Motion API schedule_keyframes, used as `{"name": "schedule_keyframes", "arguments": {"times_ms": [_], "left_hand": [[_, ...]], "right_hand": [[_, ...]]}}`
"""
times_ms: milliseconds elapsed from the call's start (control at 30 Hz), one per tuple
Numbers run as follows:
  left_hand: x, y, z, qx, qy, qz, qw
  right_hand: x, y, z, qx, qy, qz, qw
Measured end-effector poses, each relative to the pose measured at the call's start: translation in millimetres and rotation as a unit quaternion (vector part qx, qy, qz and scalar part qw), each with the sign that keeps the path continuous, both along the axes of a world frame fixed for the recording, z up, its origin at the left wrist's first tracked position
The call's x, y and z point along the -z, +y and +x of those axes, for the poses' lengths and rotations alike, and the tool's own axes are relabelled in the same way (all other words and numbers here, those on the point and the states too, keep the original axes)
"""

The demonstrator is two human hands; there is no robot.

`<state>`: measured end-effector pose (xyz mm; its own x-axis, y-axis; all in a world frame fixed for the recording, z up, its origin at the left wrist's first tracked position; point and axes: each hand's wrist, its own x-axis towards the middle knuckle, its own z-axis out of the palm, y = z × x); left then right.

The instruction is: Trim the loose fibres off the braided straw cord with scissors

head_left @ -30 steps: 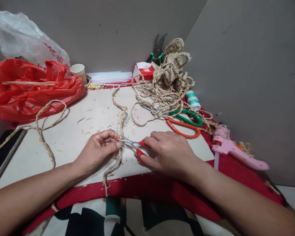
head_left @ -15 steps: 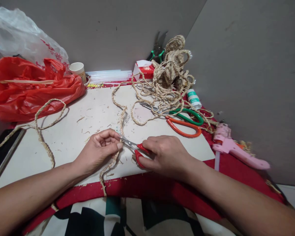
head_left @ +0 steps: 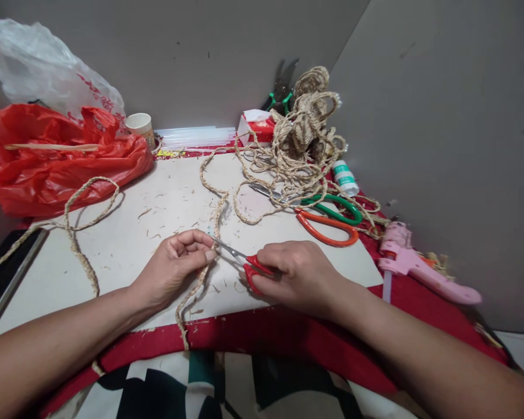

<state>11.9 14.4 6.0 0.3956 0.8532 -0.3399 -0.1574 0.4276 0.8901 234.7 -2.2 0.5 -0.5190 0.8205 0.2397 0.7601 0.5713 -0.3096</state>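
Observation:
My left hand (head_left: 181,262) pinches a braided straw cord (head_left: 219,212) between thumb and fingers. The cord runs from the far side of the white board, through my fingers, and down over the red cloth at the near edge. My right hand (head_left: 292,270) grips small red-handled scissors (head_left: 253,269) by their loops. The blades point left and lie at the cord beside my left fingertips, slightly apart. Whether they touch the cord's strands cannot be made out. Another stretch of braided cord (head_left: 81,259) loops on the left side of the board.
A tangled heap of cord (head_left: 305,128) sits at the back right, with orange-and-green-handled scissors (head_left: 327,224) before it. A pink glue gun (head_left: 428,270) lies at right. Red plastic bag (head_left: 65,169), paper cup (head_left: 140,128) and phone (head_left: 11,273) stand left. Fibre scraps dot the white board (head_left: 131,250).
The scissors' handles have come closer together, and the scissors have shifted slightly to the right. My left hand keeps its pinch on the cord.

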Motion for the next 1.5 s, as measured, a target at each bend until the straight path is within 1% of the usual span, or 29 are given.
{"name": "schedule_keyframes", "arguments": {"times_ms": [167, 333, 567, 733, 833, 933, 1067, 1133, 1333, 1500], "left_hand": [[0.2, -0.3, -0.7, -0.002, -0.003, -0.003, 1.000], [0.1, -1.3, -0.4, 0.006, 0.001, 0.001, 1.000], [1.5, -0.4, -0.9, 0.002, 0.011, 0.008, 1.000], [1.6, 0.0, -1.7, 0.009, 0.014, 0.010, 1.000], [0.4, 0.7, -1.7, 0.006, 0.013, 0.007, 1.000], [0.1, 1.5, -1.6, 0.007, 0.011, 0.004, 1.000], [0.5, 1.6, -0.8, 0.002, 0.005, -0.002, 1.000], [0.1, 1.1, -0.3, -0.003, 0.004, -0.004, 1.000], [-1.0, 0.4, 0.3, -0.006, 0.014, -0.008, 1.000], [1.8, 1.1, -0.8, 0.004, 0.007, -0.002, 1.000]], "right_hand": [[-4.4, -0.3, -1.6, 0.023, -0.054, 0.009, 0.998], [-3.6, -1.0, -2.9, 0.047, -0.104, 0.022, 0.993], [2.5, -0.6, -0.5, 0.007, -0.099, 0.035, 0.994], [6.5, -0.6, 2.1, -0.011, -0.078, 0.036, 0.996], [6.1, -0.2, 2.2, -0.020, -0.051, 0.019, 0.998], [3.0, 1.3, 1.6, -0.015, -0.024, -0.009, 1.000], [-2.2, 3.2, 0.5, 0.002, -0.043, -0.042, 0.998], [-3.5, 3.1, 0.0, 0.004, -0.061, -0.034, 0.998], [-2.4, -0.2, -0.2, 0.014, -0.089, 0.031, 0.995], [-1.2, -1.5, 2.7, -0.015, -0.080, 0.061, 0.995]]}}
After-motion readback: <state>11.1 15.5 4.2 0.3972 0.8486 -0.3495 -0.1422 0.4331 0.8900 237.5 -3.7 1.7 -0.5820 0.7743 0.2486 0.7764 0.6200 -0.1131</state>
